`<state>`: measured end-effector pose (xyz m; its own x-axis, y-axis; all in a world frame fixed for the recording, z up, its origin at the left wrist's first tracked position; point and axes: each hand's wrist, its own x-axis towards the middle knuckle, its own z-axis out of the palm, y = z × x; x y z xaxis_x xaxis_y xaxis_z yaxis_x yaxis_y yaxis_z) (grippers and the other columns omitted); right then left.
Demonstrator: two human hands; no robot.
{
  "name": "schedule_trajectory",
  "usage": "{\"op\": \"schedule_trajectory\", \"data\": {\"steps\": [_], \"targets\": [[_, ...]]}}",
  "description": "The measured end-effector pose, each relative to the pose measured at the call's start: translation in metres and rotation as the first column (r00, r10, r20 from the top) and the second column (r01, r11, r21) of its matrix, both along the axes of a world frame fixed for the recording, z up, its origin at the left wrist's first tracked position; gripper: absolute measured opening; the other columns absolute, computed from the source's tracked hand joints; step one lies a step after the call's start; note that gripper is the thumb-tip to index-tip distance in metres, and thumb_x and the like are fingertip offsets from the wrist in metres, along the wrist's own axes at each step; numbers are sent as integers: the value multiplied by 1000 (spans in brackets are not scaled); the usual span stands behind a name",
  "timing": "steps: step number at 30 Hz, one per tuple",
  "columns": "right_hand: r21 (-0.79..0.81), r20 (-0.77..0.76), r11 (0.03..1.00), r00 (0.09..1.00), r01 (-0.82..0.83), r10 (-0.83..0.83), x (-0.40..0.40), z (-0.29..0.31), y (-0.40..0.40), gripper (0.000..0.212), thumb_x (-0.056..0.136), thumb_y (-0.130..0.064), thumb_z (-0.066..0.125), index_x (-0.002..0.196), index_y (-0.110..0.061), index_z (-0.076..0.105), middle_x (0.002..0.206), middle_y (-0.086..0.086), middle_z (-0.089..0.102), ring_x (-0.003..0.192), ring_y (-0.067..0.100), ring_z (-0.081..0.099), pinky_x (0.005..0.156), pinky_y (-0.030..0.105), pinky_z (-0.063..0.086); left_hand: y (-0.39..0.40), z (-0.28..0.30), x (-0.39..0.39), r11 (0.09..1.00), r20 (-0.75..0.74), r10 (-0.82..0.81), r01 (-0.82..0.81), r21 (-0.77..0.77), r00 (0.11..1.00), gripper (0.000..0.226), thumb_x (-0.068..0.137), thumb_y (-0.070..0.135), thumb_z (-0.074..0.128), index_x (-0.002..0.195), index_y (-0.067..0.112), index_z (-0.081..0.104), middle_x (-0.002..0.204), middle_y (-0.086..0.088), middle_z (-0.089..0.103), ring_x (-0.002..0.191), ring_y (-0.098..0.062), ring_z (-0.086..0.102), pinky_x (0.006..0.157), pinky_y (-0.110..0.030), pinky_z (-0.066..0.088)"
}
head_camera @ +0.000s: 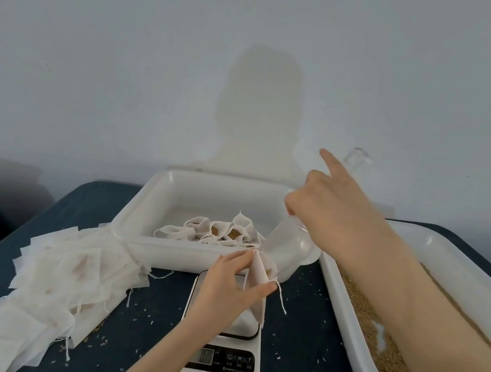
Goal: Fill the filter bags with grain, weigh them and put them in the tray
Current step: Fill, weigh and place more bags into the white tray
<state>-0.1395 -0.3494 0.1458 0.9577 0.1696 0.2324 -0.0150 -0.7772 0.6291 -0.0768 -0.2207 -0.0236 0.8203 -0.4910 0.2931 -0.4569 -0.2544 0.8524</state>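
Both forearms reach in from the bottom edge. My left hand point(230, 284) pinches an open filter bag point(258, 283) above the scale point(223, 339), grip clamped on the bag's rim, string dangling off to the right. My right hand point(322, 206) has its grip closed round a clear scoop point(284, 245), index finger sticking out, scoop tilted with its mouth at the bag opening. Filled bags point(216, 233) lie in the tray point(149, 205) behind the scale. Empty bags point(57, 277) stacked on the bench point(304, 327) at left. Grain tray point(455, 255) at right, grain point(387, 358) inside. Loose grains scattered on the bench.
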Motion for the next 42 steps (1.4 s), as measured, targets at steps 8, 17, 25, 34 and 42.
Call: {"op": "schedule_trajectory", "data": {"steps": [8, 17, 25, 34, 42], "targets": [[-92, 110, 988, 985, -123, 133, 8, -3, 20, 55, 73, 15, 21, 91, -12, 65, 83, 2, 52, 119, 31, 42, 97, 45, -36, -8, -2, -2, 996, -87, -3, -5, -92, 996, 14, 74, 45, 73, 84, 45, 63, 95, 30, 64, 96, 11, 57, 74, -4, 41], [112, 52, 984, 988, 140, -147, -9, -26, -34, 36, 79, 3, 54, 93, -30, 62, 85, -10, 53, 94, 18, 46, 93, 32, 30, -4, 7, 14, 1000, -5, -30, 30, -4, 1000, 28, 74, 39, 69, 73, 17, 52, 68, 1, 52, 65, -7, 42, 62, -22, 35], [404, -34, 820, 902, 406, -430, -48, -62, -118, 23, 85, -54, 62, 86, -33, 54, 84, -16, 58, 77, 6, 56, 57, 20, 38, -4, 11, 34, 1000, 23, 19, -19, -14, 1000, 19, 86, 12, 66, 71, 22, 59, 67, 5, 58, 65, -5, 49, 62, -12, 37], [319, -395, 563, 647, 762, -652, -61, -126, -159, 34, 90, -49, 58, 72, -22, 45, 81, -10, 59, 73, 6, 61, 67, 20, 54, 15, -23, 46, 990, 8, 78, -78, 114, 997, 23, 87, 0, 59, 78, 21, 65, 83, 7, 66, 79, -6, 59, 68, -10, 44], [316, -542, 505, 590, 803, -599, -45, -148, -150, 29, 86, -44, 58, 70, -22, 47, 75, -10, 54, 63, 8, 52, 55, 18, 41, 39, -40, 54, 934, 83, 31, -58, 352, 996, 26, 83, 16, 67, 81, 40, 58, 92, 15, 65, 83, 0, 57, 70, -9, 40]]}}
